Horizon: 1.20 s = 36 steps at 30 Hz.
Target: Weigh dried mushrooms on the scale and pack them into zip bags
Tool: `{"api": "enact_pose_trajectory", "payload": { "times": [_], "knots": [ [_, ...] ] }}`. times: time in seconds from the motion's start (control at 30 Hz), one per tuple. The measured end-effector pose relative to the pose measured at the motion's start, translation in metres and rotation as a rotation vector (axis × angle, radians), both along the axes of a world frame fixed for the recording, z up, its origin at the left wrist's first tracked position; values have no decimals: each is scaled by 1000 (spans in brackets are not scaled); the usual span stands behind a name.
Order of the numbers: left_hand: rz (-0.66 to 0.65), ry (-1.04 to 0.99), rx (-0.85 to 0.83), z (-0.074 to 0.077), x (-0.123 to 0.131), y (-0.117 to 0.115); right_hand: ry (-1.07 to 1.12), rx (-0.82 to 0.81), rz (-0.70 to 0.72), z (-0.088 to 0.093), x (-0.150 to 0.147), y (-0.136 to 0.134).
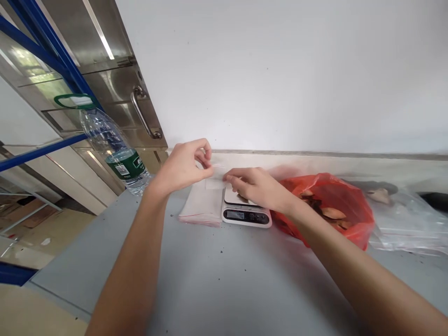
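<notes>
My left hand (185,161) is raised by the wall, thumb and fingers pinched on the edge of a clear plastic bag (217,179), thin and hard to see. Over the small kitchen scale (247,217) hovers my right hand (257,186), fingers curled together close to the bag's right side; what they hold, if anything, cannot be made out. A brown dried piece (242,197) lies on the scale's plate, partly covered by that hand. The scale's display is lit. Left of the scale lies a stack of clear zip bags (201,205) with red lines along their edges.
A red plastic bag (353,200) of brown dried pieces stands open right of the scale. Beyond it lie more clear bags (406,224). A large water bottle (122,163) stands at the grey table's (217,289) left edge. Blue shelf frame and metal door lie left; a white wall is behind.
</notes>
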<state>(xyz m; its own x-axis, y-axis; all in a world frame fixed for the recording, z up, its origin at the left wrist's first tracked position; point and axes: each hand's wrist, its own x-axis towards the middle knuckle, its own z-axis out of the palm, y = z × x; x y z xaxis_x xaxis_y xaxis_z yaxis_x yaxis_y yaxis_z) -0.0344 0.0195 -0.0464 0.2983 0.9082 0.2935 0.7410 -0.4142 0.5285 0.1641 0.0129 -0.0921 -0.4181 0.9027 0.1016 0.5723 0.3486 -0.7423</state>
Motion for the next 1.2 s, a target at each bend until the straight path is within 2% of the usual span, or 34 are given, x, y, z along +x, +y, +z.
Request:
{"api": "enact_pose_trajectory", "payload": {
  "times": [0.13,0.23,0.3,0.4,0.47,0.53,0.67,0.77,0.87,1.07,1.2],
  "knots": [
    [-155,-55,41,-3,-1,2,161,61,-256,2,-9,5],
    [-292,72,-147,-7,-2,6,238,117,-252,1,-11,9],
    [-332,138,-246,-10,-2,8,274,130,-219,-1,-12,11],
    [-364,137,-220,-16,0,12,264,187,-219,-2,-12,13],
    [-354,146,-186,-18,0,15,217,178,-182,0,-9,14],
    [-281,183,-191,-18,-4,16,111,133,-176,5,-3,14],
    [-80,339,-303,-16,-14,19,-348,23,-373,11,11,17],
    [-50,424,-408,-15,-15,18,-573,-148,-361,8,12,19],
    [-49,442,-446,-16,-10,18,-629,-239,-290,3,5,19],
    [-67,434,-409,-24,-9,21,-693,-125,-250,-4,-3,18],
    [-79,426,-428,-26,-8,22,-637,-134,-232,-4,2,17]
  ]
}}
